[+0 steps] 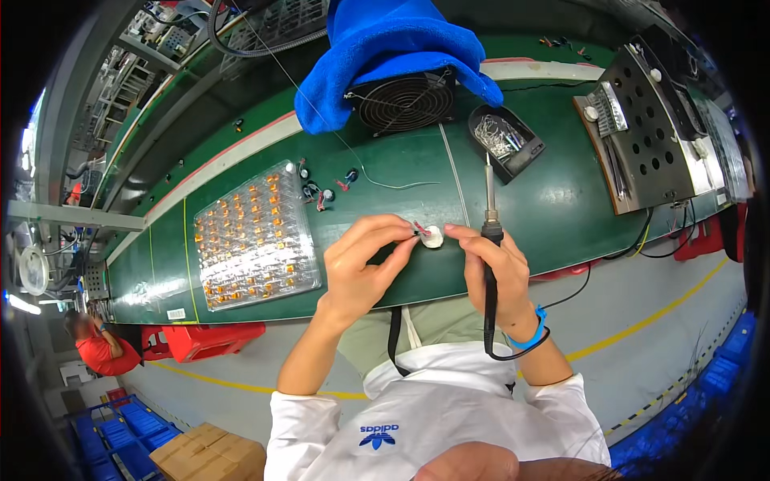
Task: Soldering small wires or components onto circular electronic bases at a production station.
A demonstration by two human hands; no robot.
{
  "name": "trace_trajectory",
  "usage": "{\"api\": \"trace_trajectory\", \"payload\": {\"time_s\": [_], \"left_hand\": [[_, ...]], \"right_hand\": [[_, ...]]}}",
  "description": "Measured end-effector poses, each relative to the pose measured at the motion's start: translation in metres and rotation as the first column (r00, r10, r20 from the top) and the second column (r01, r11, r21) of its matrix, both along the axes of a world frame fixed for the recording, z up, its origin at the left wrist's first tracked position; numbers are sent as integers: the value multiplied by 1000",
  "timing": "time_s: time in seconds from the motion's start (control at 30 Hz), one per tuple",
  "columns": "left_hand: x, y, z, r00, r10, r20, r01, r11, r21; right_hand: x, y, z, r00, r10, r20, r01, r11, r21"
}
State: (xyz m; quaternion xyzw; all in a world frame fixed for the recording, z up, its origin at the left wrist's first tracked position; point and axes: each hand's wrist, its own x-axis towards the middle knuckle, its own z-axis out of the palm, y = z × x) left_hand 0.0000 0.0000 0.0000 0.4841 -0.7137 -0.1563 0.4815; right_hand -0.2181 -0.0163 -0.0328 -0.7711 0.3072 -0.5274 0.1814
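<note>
Clear plastic tray (pixel 305 250): left of centre on the green desk (pixel 557 224), its orange-topped parts (pixel 253 190) probably set in rows to keep them apart.
Loose wired parts (pixel 325 198): just beside the tray's upper right, likely for easy reach.
Left hand (pixel 357 260): thumb and index finger pinch a red-and-black-wired piece (pixel 420 230) at frame centre, apparently to steady it.
Black fan (pixel 405 102): top centre under blue cloth (pixel 393 32), perhaps for fumes.
White lump (pixel 433 238): beside the pinched piece; whether joined, I cannot tell.
Soldering iron (pixel 491 215): right of centre; long axis nearly vertical in frame, tip toward the top, cord end toward the bottom.
Right hand (pixel 511 276): fingers curled round the iron's handle, index fingertip near the lump, contact unclear; this grip seemingly frees the fingertips.
Black bin (pixel 525 159): upper right of centre, holding metal pins (pixel 497 136).
</note>
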Motion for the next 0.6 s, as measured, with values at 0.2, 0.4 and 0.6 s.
{"api": "trace_trajectory", "payload": {"time_s": [0.2,0.4,0.6], "left_hand": [[-7,-6,-7,999,-45,-1,45,999,13],[1,3,-7,1000,-14,18,15,1000,-14],[3,23,-3,877,-121,466,239,950,-203]], "right_hand": [[2,-4,1,997,44,-55,-45,999,-21],[11,-1,4,985,63,-159,-73,996,-56],[4,3,2,979,-2,-202,-33,985,-169]]}}
